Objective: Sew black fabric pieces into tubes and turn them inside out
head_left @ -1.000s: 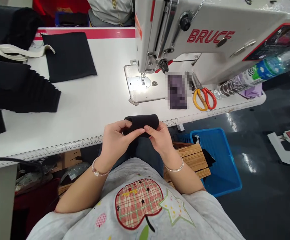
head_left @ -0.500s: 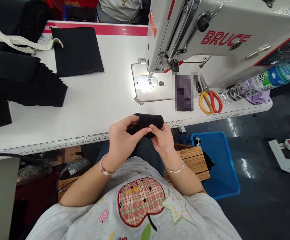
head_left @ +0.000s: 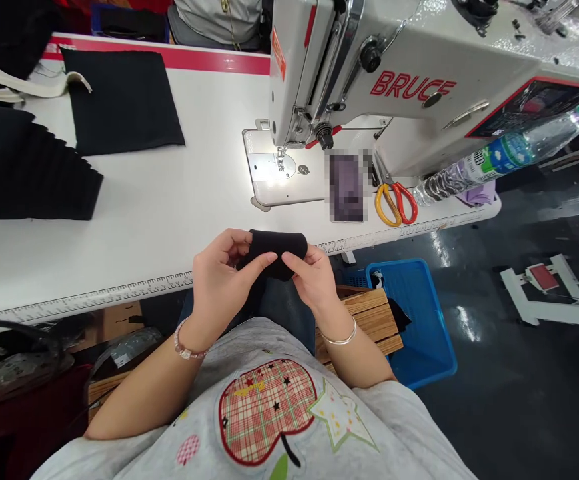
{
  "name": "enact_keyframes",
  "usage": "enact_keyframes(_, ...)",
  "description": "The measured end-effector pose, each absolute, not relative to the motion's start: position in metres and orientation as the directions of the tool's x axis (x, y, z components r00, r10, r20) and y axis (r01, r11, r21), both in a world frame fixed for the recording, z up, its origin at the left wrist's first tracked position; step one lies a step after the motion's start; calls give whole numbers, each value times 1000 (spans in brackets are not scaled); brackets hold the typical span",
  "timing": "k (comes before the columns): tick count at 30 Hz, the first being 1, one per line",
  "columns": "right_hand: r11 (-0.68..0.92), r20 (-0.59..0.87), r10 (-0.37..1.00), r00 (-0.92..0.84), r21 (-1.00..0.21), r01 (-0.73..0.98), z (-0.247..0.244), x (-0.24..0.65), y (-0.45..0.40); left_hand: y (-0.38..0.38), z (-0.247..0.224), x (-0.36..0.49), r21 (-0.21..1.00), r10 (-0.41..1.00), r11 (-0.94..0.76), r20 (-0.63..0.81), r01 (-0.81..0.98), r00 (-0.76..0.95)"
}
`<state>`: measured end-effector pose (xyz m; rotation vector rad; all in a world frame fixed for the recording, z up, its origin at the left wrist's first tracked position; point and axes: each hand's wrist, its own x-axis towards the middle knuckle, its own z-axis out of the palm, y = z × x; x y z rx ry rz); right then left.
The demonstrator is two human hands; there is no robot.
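While the left grip and the right grip work together on a short black fabric roll, the roll sits between them, in front of the person's body and about level with the front edge of the white tabletop; whether it touches that surface cannot be told. Left grip is narrow, fingers curled over the roll's left end. Right grip is also narrow, thumb and fingertips pinching its lower right side. The roll looks folded or turned into a tube, but no seam or open end can be made out. As far as things lie now, the piece is in hand work, away from the white BRUCE sewing machine, whose needle area is ahead and right of the grip. Far left of the grip, a fanned stack of black fabric pieces lies on the tabletop, with a flat black fabric panel beyond it, so a good amount of material is laid out; finished or waiting, cannot tell. Right of the grip are red-and-yellow-handled scissors and a plastic water bottle. Lower right, a blue plastic tray holds some black scraps, beside a wooden stool.
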<state>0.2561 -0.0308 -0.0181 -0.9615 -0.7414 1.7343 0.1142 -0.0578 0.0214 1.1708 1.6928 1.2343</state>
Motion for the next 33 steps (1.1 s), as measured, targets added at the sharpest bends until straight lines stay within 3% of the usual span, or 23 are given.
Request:
enact_keyframes(12, -169, -157, 986, -63, -917, -362, -20, 257, -30, -58, 21, 119, 979, 965, 99, -50, 181, -258)
enact_keyframes(28, -185, -148, 979, -139, -932, -312, -17, 263, -27, -54, 21, 115, 971, 943, 227, -198, 81, -268)
enact_keyframes(33, -122, -90, 990, -112, -938, -324, -20, 260, -29, -55, 7, 117, 984, 946, 153, -174, -97, -273)
